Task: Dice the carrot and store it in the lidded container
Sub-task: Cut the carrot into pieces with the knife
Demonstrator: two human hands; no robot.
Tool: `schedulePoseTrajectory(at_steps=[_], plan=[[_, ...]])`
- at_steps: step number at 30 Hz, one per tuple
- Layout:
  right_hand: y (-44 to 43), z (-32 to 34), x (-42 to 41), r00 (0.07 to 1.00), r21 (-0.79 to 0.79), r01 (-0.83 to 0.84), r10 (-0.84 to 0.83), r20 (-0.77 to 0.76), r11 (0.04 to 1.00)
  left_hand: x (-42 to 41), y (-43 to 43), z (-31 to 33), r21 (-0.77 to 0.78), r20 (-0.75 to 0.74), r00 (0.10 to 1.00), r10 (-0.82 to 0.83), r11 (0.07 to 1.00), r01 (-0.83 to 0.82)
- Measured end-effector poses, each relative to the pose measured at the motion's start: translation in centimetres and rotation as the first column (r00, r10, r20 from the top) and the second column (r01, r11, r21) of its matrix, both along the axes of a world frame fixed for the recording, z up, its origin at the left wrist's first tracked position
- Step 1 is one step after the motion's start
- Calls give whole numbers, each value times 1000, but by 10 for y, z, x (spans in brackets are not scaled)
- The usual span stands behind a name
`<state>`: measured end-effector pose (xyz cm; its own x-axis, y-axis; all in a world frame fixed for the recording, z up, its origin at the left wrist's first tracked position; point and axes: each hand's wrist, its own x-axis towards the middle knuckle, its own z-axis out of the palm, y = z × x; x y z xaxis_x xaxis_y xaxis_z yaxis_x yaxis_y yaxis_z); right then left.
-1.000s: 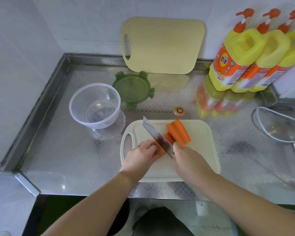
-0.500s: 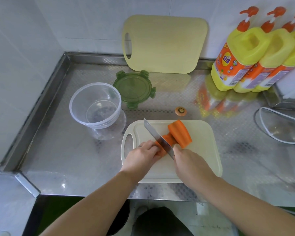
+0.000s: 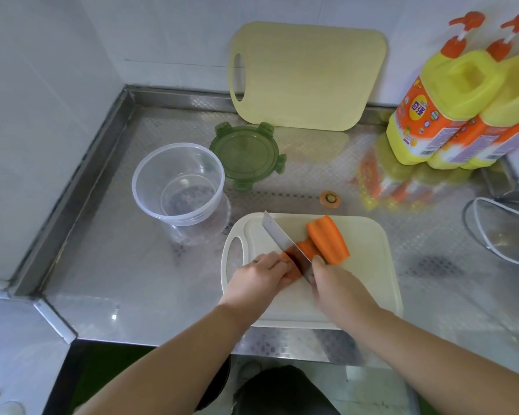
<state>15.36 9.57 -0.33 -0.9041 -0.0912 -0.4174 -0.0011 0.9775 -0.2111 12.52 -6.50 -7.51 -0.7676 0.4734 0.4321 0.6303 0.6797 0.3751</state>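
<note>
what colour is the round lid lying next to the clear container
Translucent green, with four clip tabs around its rim. The lid shows best in the head view, the only one here.

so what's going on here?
A person is slicing a carrot on the white cutting board. The right hand grips the knife, blade down across the carrot; the left hand holds the carrot's near end steady. The clear container stands left of the board with no carrot in it, its green lid lying off beside it. A cut-off carrot end sits on the counter.

Left hand (image 3: pixel 259 272) holding carrot (image 3: pixel 327 240), right hand (image 3: pixel 340 284) gripping knife (image 3: pixel 280 239), cutting board (image 3: pixel 367 274)
</note>
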Motion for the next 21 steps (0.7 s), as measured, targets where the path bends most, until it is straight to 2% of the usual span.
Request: schedulePoseTrajectory(at_steps=[3,8,11,21], plan=[[3,1,-1,996,-93,74,-77,-34,993,1,-2,4,4,25,1000,-6,1000,6],[3,12,6,992,-46,67,-71,-104,997,8,-4,6,1,63,998,5,1000,-5],[0,18,11,994,10,34,-33,-100,999,10,-3,9,-10,93,996,15,1000,-14],[-1,20,19,997,23,7,-5,-80,1000,8,-3,8,9,103,995,3,1000,-4]])
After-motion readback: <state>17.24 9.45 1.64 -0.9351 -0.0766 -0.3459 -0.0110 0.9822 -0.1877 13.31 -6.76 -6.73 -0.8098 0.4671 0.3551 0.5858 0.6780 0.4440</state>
